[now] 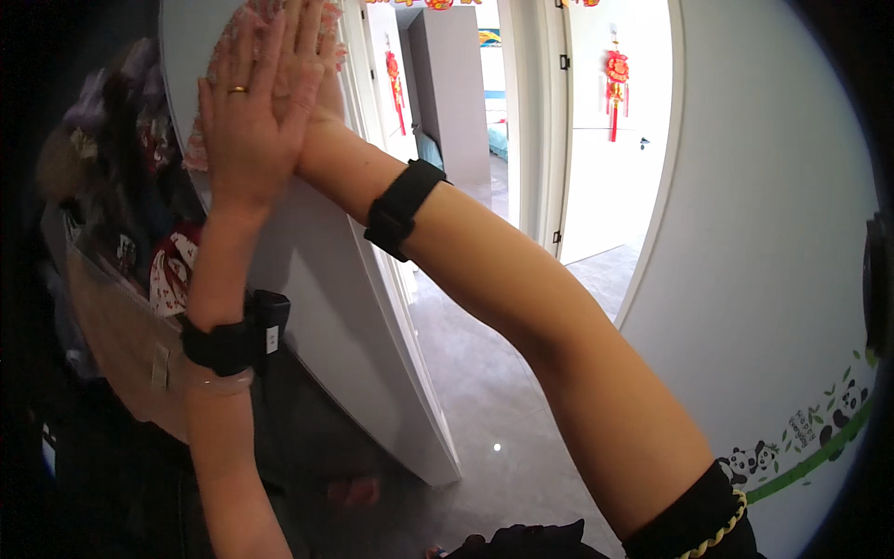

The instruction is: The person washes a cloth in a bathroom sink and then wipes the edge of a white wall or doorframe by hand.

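Both my hands are raised at the upper left, laid flat over a pink lacy cloth (197,149) on a tall pale panel (326,279). The fingers of my left hand (244,130) are straight and a little apart, with a gold ring on one. My right hand (312,79) reaches across from the right, its fingers stretched upward beside and partly behind the left. The cloth spreads past the fingers on both sides; its middle is covered. A black strap (405,210) circles the right forearm. On the left wrist sits a black strap with a small box (265,321).
Left of the panel hang clothes and a red-and-white patterned fabric (174,270) in shadow. Grey tiled floor (484,447) leads to doorways and a white door (596,186) with a red hanging ornament (616,79). At the right, a wall (764,233) bears panda stickers (750,461).
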`<state>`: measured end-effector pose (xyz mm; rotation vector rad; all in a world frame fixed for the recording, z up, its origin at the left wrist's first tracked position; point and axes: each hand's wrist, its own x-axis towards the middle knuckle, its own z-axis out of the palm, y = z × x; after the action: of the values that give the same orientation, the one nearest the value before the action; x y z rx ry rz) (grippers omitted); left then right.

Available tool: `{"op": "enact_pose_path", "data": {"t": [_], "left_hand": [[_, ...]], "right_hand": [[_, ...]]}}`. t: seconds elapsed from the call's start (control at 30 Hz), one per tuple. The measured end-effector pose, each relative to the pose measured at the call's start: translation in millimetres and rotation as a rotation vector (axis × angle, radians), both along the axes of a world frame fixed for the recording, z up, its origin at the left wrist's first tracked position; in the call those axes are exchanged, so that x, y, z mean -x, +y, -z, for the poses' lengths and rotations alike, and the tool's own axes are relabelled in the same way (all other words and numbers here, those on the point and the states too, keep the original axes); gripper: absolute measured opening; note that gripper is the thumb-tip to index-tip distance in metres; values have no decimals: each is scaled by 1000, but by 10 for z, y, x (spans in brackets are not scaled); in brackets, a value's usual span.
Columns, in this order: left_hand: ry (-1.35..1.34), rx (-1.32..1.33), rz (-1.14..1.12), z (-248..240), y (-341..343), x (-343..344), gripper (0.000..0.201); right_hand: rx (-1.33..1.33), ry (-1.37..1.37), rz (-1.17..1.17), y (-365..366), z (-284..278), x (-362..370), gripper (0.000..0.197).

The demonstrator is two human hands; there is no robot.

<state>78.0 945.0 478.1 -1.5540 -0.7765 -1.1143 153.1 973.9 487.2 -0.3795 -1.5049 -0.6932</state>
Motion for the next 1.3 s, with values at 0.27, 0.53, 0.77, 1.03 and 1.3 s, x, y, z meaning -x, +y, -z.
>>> {"op": "enact_pose_path", "data": {"t": [0.27, 0.53, 0.77, 1.03, 1.3], "left_hand": [[-11, -11, -226, 805, -85, -79, 61], [-256, 300, -321, 1907, -140, -193, 64], [-296, 39, -43, 2684, -183, -322, 61], [-439, 617, -228, 3143, -293, -439, 71], [-438, 447, -188, 2402, -226, -332, 68]], "right_hand": [[31, -49, -77, 34, 701, -4, 55], [108, -155, -107, 139, 1719, 81, 55], [304, -378, -68, -73, 2564, -42, 65], [325, -556, -155, -9, 2930, -189, 77], [241, -417, 20, -45, 2176, -62, 61]]}}
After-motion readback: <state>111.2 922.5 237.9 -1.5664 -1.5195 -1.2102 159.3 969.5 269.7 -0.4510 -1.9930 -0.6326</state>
